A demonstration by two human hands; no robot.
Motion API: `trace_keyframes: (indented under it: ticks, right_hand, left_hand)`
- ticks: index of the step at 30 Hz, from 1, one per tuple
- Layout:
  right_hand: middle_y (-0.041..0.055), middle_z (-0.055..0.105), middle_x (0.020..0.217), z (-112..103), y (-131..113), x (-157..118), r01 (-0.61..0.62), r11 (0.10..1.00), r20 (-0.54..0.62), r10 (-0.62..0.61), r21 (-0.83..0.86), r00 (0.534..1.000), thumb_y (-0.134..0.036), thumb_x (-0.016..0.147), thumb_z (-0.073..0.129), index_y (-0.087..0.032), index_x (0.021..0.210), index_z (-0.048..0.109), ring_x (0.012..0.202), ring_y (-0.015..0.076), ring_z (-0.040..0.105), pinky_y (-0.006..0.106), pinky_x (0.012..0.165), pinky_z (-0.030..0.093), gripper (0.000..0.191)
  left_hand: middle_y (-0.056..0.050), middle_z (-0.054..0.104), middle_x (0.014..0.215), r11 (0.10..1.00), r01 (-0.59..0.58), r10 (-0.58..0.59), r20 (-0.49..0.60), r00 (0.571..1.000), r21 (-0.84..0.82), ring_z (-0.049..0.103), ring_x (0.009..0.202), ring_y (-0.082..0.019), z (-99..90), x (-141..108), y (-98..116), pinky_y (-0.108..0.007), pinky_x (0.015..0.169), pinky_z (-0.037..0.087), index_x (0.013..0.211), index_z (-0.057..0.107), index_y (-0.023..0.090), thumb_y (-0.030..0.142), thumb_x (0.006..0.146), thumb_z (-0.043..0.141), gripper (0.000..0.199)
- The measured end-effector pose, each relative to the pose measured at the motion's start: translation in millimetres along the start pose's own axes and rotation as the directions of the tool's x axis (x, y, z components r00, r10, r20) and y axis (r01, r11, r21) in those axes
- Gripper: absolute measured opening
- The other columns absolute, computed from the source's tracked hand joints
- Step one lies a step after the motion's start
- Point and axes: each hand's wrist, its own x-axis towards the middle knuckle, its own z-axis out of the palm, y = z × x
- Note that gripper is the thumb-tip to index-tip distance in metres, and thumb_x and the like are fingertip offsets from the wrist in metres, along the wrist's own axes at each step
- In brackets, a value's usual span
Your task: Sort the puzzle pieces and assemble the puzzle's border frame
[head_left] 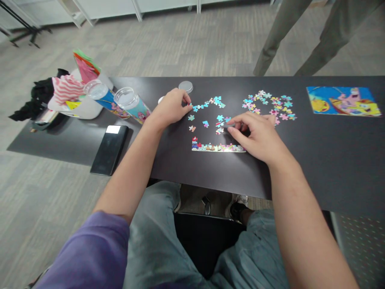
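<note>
My left hand [173, 105] has its fingers bent together at the left end of a short row of joined blue puzzle pieces [204, 106], touching the end piece. Between the thumb and forefinger of my right hand [257, 132] is a small greyish puzzle piece [230, 125], partly covered by the fingers. Several loose puzzle pieces [205, 124] lie between my hands. Nearer to me, a joined bottom strip of the puzzle [218, 148] runs along the table, its right end close to my right hand.
A pile of loose pieces [267, 103] lies beyond my right hand. The picture sheet [343, 101] is at far right. On the left are two clear-topped tubes [132, 105], a black phone-like slab [109, 150] and a white bin [90, 110]. A round lid [185, 86] sits behind my left hand. Someone's legs [281, 38] stand across the table.
</note>
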Motion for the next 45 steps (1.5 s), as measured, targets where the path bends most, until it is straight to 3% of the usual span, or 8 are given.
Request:
trace_keyframes:
  ticks: [7, 12, 16, 19, 22, 28, 40, 45]
  right_hand:
    - [0.0055, 0.091, 0.112, 1, 5, 0, 0.022, 1.000, -0.002, -0.022, -0.018, 1.000, -0.039, 0.120, 0.068, -0.048, 0.122, 0.090, 0.104, 0.0428, 0.084, 0.085, 0.114, 0.050, 0.023]
    - [0.0055, 0.092, 0.111, 2, 7, 1, 0.038, 0.998, -0.005, -0.038, -0.039, 0.999, -0.041, 0.119, 0.069, -0.054, 0.129, 0.093, 0.102, 0.0436, 0.084, 0.086, 0.111, 0.052, 0.029]
    - [0.0060, 0.091, 0.112, 2, 3, 1, 0.018, 0.999, -0.001, -0.018, -0.026, 1.000, -0.039, 0.121, 0.067, -0.048, 0.121, 0.090, 0.105, 0.0431, 0.084, 0.084, 0.114, 0.051, 0.025]
    - [0.0061, 0.090, 0.112, 1, 2, 0, 0.009, 1.000, 0.002, -0.009, -0.004, 1.000, -0.040, 0.119, 0.069, -0.045, 0.118, 0.088, 0.105, 0.0421, 0.084, 0.083, 0.116, 0.050, 0.020]
    - [0.0053, 0.091, 0.111, 1, 1, 0, 0.002, 1.000, -0.002, -0.002, -0.002, 1.000, -0.042, 0.118, 0.069, -0.046, 0.119, 0.087, 0.105, 0.0421, 0.083, 0.082, 0.116, 0.050, 0.018]
    - [0.0051, 0.089, 0.111, 0, 0, 0, 0.004, 1.000, 0.005, -0.004, 0.007, 1.000, -0.041, 0.120, 0.066, -0.046, 0.117, 0.086, 0.106, 0.0414, 0.083, 0.083, 0.117, 0.047, 0.021]
    - [0.0101, 0.086, 0.117, 5, 9, 1, 0.051, 0.997, 0.040, -0.049, -0.056, 0.998, -0.041, 0.123, 0.075, -0.037, 0.124, 0.098, 0.110, 0.0398, 0.083, 0.067, 0.115, 0.044, 0.024]
    - [0.0118, 0.083, 0.121, 3, 7, 0, 0.088, 0.994, 0.129, -0.078, -0.070, 0.988, -0.034, 0.124, 0.070, -0.040, 0.130, 0.103, 0.118, 0.0414, 0.081, 0.064, 0.111, 0.045, 0.034]
  left_hand:
    - [-0.001, 0.087, 0.106, 0.997, 0.032, -0.031, 0.019, 0.999, -0.068, 0.077, 0.098, -0.023, -9.8, -13, 25, -0.039, 0.100, 0.061, 0.103, 0.078, 0.028, 0.012, 0.089, 0.086, 0.023]
    - [-0.004, 0.086, 0.104, 0.994, -0.067, 0.072, 0.058, 0.996, -0.084, 0.075, 0.094, -0.025, -35.2, -72, 40, -0.042, 0.096, 0.062, 0.120, 0.096, 0.030, 0.029, 0.110, 0.078, 0.020]
    - [-0.008, 0.083, 0.124, 0.992, -0.124, 0.124, 0.112, 0.986, -0.013, 0.075, 0.108, -0.034, -44.0, -125, 41, -0.051, 0.100, 0.065, 0.141, 0.101, 0.038, 0.063, 0.123, 0.070, 0.044]
    - [-0.011, 0.081, 0.130, 0.985, -0.128, 0.107, 0.170, 0.980, 0.117, 0.072, 0.109, -0.035, -39.2, -139, 40, -0.048, 0.095, 0.061, 0.160, 0.095, 0.041, 0.052, 0.127, 0.061, 0.049]
    - [-0.012, 0.081, 0.137, 0.961, -0.158, 0.107, 0.220, 0.969, 0.229, 0.074, 0.111, -0.034, -30.6, -132, 44, -0.043, 0.093, 0.059, 0.170, 0.090, 0.040, 0.029, 0.124, 0.056, 0.058]
    - [-0.014, 0.081, 0.149, 0.932, -0.159, 0.081, 0.238, 0.968, 0.327, 0.080, 0.118, -0.033, -17.1, -95, 65, -0.040, 0.095, 0.061, 0.180, 0.083, 0.038, 0.017, 0.124, 0.057, 0.066]
    - [-0.013, 0.081, 0.155, 0.851, -0.231, 0.076, 0.324, 0.943, 0.471, 0.086, 0.115, -0.032, -13.6, -95, 83, -0.045, 0.096, 0.067, 0.177, 0.087, 0.041, 0.016, 0.125, 0.059, 0.064]
    - [-0.014, 0.086, 0.155, 0.940, -0.171, 0.103, 0.230, 0.968, 0.296, 0.087, 0.127, -0.033, -10.1, -81, 78, -0.045, 0.106, 0.068, 0.180, 0.083, 0.035, 0.018, 0.126, 0.061, 0.061]
